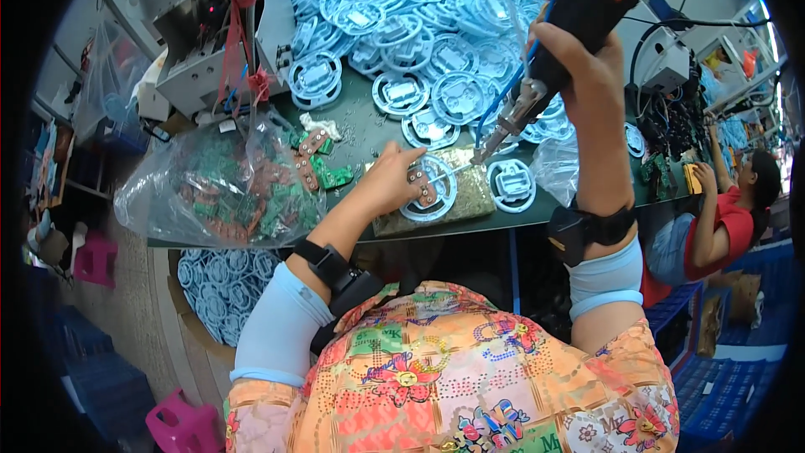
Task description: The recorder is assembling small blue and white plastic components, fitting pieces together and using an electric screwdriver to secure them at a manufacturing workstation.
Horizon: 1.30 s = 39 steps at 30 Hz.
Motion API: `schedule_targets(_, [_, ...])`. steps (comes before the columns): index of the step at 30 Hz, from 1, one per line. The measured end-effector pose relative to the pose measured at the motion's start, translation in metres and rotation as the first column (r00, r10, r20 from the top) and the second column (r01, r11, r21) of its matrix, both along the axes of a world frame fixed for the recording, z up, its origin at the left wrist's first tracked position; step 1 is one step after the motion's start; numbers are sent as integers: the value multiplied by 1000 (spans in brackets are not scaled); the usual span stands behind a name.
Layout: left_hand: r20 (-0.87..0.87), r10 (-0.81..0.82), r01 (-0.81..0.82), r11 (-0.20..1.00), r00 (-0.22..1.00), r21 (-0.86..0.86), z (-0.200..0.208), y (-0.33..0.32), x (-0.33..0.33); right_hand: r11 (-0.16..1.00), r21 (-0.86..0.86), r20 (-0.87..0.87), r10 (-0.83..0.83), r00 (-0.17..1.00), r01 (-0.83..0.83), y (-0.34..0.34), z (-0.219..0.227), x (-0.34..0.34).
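On a speckled block point(480, 188) at the table's front lies a light blue round plastic part point(448, 200) with a small brown circuit board point(424, 189) on it. My left hand point(387, 181) is closed at its left side, the fingers pinching the edge of part and board. My right hand point(587, 59) is wrapped round a black power screwdriver point(579, 13), tilted down to the left. The screwdriver's thin bit reaches to the round part, near the board; the exact contact point is too small to make out. Another round part point(511, 184) lies beside the block.
A big heap of blue round parts point(402, 33) covers the table's far side. At left, a clear bag point(226, 193) holds green and brown boards, beneath a metal machine point(205, 59). More parts fill a box point(180, 285) below. A co-worker in red point(713, 235) sits at right.
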<state>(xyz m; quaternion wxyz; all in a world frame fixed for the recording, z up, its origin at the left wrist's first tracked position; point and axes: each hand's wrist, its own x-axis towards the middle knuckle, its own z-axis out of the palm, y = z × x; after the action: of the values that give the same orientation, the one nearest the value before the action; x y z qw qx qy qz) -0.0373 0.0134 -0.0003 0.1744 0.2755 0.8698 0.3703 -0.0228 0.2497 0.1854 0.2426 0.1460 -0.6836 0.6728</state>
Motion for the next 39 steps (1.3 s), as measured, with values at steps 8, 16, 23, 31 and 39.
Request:
schedule_targets(8, [65, 31, -28, 999, 997, -46, 3, 1, 2, 984, -148, 44, 109, 993, -101, -25, -1, 13])
schedule_targets(16, [27, 23, -23, 1000, 999, -8, 5, 0, 6, 978, -54, -87, -207, 974, 203, -38, 16, 29])
schedule_targets(23, [22, 13, -13, 1000, 1000, -12, 3, 0, 2, 996, -46, -144, -83, 986, 77, -66, 21, 49])
schedule_targets(31, [17, 23, -23, 999, 1000, -39, 1, 3, 1, 996, -87, -222, -8, 975, -12, -78, -13, 40])
schedule_targets(39, [-1, 20, -20, 998, 1000, -59, 4, 2, 4, 993, -30, -163, -120, 979, 116, -84, -18, 43])
